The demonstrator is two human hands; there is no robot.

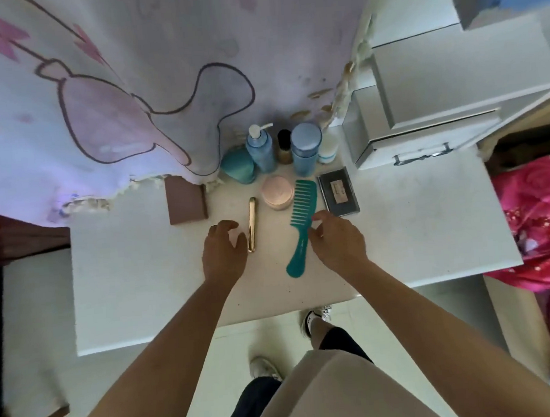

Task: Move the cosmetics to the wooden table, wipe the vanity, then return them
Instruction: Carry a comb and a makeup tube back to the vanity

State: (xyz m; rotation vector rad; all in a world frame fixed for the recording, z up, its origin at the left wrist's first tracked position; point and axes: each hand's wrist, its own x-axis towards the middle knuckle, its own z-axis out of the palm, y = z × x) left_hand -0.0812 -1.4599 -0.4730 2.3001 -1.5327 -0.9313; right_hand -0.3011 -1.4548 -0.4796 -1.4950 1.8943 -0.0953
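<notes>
Fingers (226, 227) of the left hand (224, 252) curl loosely by the gold tube (252, 224); the right hand's (339, 241) meet the comb (302, 226), grip unclear. Bottles (260, 150) line the vanity's (126, 284) back edge: seemingly nothing moved.

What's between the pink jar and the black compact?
The toothed end of the teal comb, between pink jar and black compact; head view.

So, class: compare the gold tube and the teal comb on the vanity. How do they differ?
The gold tube is a slim, smooth, shiny cylinder; the teal comb is flat and toothed. The comb is longer and wider than the tube. Both lie flat on the white vanity.
</notes>
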